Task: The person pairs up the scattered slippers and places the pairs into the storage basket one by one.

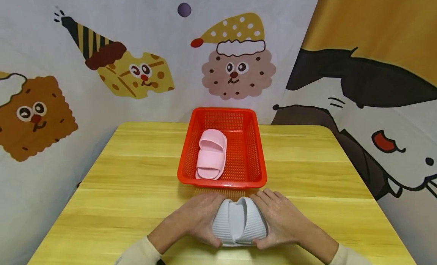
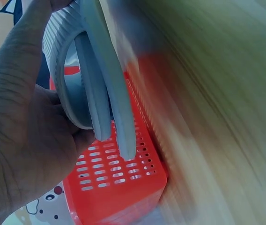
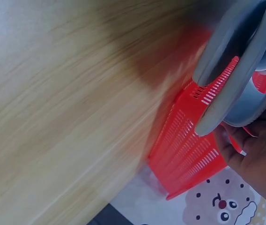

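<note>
A pair of light grey slippers with ribbed straps is fitted together, lying crosswise in front of the basket in the head view. My left hand grips the left end, thumb at the near edge and fingers round the far side. At the opposite end, my right hand holds the slippers the same way. Both wrist views show the two grey soles one over the other, above the tabletop. In the right wrist view the fingers curl at the strap.
Just beyond the hands stands a red plastic basket with perforated walls. Pink slippers lie along its left side. Under everything is a yellow wood-grain table, and a cartoon-print cloth hangs behind and at the sides.
</note>
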Motion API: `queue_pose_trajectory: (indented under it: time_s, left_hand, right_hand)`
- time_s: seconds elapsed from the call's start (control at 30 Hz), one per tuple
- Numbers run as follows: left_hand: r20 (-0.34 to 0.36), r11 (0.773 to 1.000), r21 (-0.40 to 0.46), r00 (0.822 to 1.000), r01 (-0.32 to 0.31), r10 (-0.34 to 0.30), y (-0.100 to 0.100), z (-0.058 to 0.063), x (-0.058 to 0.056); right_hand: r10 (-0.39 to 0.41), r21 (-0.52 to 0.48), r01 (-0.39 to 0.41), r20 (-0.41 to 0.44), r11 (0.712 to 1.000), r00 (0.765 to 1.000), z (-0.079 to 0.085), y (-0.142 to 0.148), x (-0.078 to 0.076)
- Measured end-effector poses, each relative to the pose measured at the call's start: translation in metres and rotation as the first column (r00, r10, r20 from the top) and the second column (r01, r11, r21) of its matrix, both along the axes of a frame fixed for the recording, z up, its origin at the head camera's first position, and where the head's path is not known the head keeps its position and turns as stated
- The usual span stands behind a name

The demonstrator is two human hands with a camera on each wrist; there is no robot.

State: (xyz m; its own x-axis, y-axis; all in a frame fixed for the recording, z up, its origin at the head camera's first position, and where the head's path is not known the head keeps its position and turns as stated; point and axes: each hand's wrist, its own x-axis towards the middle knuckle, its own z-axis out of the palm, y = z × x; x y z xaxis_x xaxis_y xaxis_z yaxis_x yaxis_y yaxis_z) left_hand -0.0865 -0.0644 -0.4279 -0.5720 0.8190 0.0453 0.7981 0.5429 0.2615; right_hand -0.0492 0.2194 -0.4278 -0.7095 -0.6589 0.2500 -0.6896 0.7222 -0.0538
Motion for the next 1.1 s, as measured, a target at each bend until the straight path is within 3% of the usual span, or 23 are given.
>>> queue_pose_trajectory:
  time_s: [0.47,0.87,1.1]
  left_hand:
    - [-0.023,1.000,0.019,1.000,-0.007,0.007,-0.001,0.002,0.001]
    - [0.029,0.999,0.039,0.999,-0.014,0.013,-0.002,0.000,0.004]
    - [-0.017,0.999,0.052,1.000,0.007,-0.006,-0.001,-0.002,0.002]
  right_hand:
    - [0.012,-0.018,-0.013,-0.035,1.000,0.999,0.001,-0.001,-0.002]
    - [0.024,-0.029,-0.025,-0.062,0.999,0.998,-0.004,-0.010,-0.001]
    - [0.022,-0.061,-0.026,-0.064,0.998,0.998,-0.006,-0.011,-0.002]
